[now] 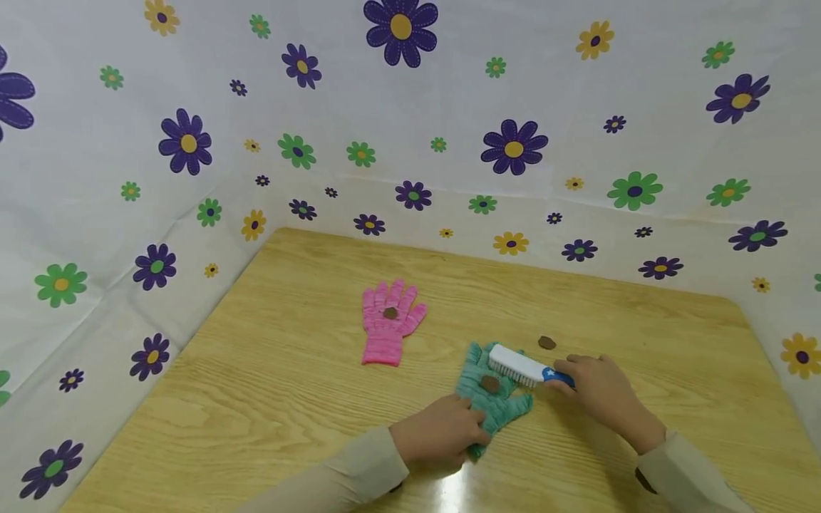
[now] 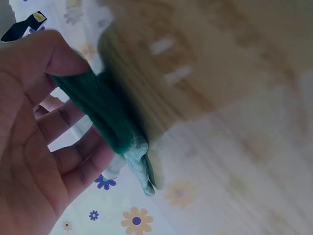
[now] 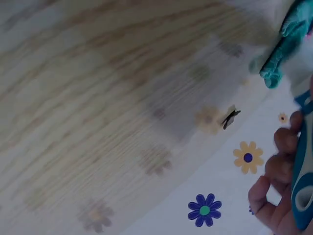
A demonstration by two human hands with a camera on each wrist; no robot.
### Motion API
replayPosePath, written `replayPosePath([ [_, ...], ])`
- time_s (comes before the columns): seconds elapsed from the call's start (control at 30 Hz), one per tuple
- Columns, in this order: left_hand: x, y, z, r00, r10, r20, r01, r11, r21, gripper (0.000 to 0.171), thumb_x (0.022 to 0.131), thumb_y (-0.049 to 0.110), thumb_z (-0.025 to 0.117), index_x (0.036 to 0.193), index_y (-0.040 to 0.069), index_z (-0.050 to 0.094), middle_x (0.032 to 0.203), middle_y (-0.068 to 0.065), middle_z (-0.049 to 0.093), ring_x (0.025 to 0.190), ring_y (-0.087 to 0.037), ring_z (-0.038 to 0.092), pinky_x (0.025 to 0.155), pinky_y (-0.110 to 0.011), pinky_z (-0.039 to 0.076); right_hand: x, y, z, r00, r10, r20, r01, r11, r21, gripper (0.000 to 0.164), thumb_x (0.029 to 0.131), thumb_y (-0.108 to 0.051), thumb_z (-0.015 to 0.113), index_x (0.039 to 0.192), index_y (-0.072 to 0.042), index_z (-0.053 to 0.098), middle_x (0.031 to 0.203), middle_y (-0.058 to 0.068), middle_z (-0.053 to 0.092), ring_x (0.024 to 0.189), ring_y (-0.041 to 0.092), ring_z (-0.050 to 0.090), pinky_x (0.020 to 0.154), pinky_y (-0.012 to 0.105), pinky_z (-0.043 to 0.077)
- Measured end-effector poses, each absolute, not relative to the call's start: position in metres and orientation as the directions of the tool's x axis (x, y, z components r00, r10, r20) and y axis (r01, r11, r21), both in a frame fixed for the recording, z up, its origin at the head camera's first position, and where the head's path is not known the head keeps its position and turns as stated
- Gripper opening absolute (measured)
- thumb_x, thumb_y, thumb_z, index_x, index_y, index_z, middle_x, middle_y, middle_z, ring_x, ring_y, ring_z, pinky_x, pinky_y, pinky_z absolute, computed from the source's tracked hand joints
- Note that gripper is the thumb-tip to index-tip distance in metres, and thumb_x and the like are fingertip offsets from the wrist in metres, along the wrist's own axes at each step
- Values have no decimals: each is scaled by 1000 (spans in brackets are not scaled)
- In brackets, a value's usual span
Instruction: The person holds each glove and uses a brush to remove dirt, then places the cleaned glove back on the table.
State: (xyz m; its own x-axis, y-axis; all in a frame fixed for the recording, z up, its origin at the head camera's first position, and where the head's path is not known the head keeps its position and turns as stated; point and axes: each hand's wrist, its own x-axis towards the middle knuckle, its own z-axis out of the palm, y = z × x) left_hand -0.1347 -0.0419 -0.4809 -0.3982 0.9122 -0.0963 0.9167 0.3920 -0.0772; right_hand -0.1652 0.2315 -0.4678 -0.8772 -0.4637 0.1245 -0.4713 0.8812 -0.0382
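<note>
A teal knit glove [image 1: 482,399] lies on the table with a brown flat piece [image 1: 490,383] on it. My left hand [image 1: 442,429] holds its cuff end; in the left wrist view, the thumb and fingers pinch the dark green cuff [image 2: 98,107]. My right hand [image 1: 599,392] grips the blue handle of a white scrub brush [image 1: 516,363], whose bristles face down over the glove's finger side. The right wrist view shows the handle [image 3: 304,161] in curled fingers, with part of the glove [image 3: 288,44] beyond.
Farther back and to the left, a pink knit glove [image 1: 383,324] lies flat, carrying another brown piece [image 1: 390,313]. A loose brown piece [image 1: 546,343] sits on the wood-grain table [image 1: 269,399] behind the brush. Flower-printed sheeting [image 1: 442,107] surrounds the table's back and sides.
</note>
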Motion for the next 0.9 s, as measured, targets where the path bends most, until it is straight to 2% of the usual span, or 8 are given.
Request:
replayPosePath([
  [0.1, -133, -41, -481, -394, 915, -88, 918, 388, -85, 14, 77, 30, 70, 90, 35, 69, 80, 14, 58, 62, -5, 41, 55, -18, 29, -165, 236, -466, -900, -401, 172, -419, 904, -87, 22, 83, -34, 67, 80, -13, 60, 64, -5, 52, 51, 6, 34, 50, 24, 27],
  [0.17, -133, -41, -481, -389, 917, -82, 920, 384, -76, 14, 77, 28, 70, 90, 35, 69, 79, 13, 58, 62, -5, 40, 55, -17, 29, -162, 237, -464, -872, -431, 234, -457, 887, -67, 22, 80, -33, 70, 81, -13, 61, 66, -4, 55, 52, 6, 38, 51, 26, 30],
  [0.23, -132, -41, -481, -386, 919, -79, 922, 381, -65, 14, 78, 27, 69, 90, 35, 69, 78, 13, 58, 62, -5, 41, 55, -17, 29, -158, 236, -463, -788, -538, 300, -562, 827, 5, 24, 75, -34, 74, 84, -15, 63, 69, -5, 57, 55, 6, 42, 55, 28, 33],
  [0.33, -132, -42, -482, -388, 918, -85, 921, 384, -64, 14, 79, 28, 69, 91, 35, 69, 80, 14, 59, 66, -4, 46, 57, -17, 32, -150, 230, -465, -625, -712, 320, -717, 686, 126, 28, 70, -38, 76, 80, -19, 58, 67, -8, 51, 56, 4, 41, 58, 26, 29],
  [0.4, -132, -42, -481, -390, 916, -94, 920, 386, -61, 14, 79, 28, 70, 90, 35, 69, 81, 15, 60, 68, -4, 49, 59, -17, 34, -147, 225, -467, -592, -758, 274, -758, 639, 131, 29, 70, -40, 76, 81, -21, 58, 69, -9, 51, 57, 3, 40, 60, 25, 26],
  [0.63, -132, -43, -477, -373, 922, -99, 928, 369, -58, 13, 80, 29, 69, 90, 36, 69, 83, 16, 60, 65, -4, 45, 57, -16, 29, -146, 217, -465, -784, -620, 39, -620, 778, -99, 25, 78, -39, 69, 90, -18, 66, 77, -7, 62, 60, 2, 48, 57, 28, 36],
  [0.8, -132, -43, -477, -372, 925, -83, 928, 366, -72, 11, 81, 29, 69, 89, 36, 70, 81, 16, 60, 64, -4, 45, 56, -16, 27, -152, 218, -465, -836, -548, -19, -527, 813, -247, 21, 81, -40, 67, 78, -20, 58, 66, -13, 47, 56, 1, 31, 54, 20, 25],
  [0.9, -132, -43, -476, -372, 924, -84, 928, 368, -67, 10, 81, 29, 68, 89, 36, 70, 81, 17, 60, 64, -4, 44, 57, -16, 27, -155, 219, -465, -858, -513, -31, -483, 826, -290, 22, 81, -37, 68, 75, -20, 55, 63, -12, 38, 56, 1, 29, 52, 18, 22],
])
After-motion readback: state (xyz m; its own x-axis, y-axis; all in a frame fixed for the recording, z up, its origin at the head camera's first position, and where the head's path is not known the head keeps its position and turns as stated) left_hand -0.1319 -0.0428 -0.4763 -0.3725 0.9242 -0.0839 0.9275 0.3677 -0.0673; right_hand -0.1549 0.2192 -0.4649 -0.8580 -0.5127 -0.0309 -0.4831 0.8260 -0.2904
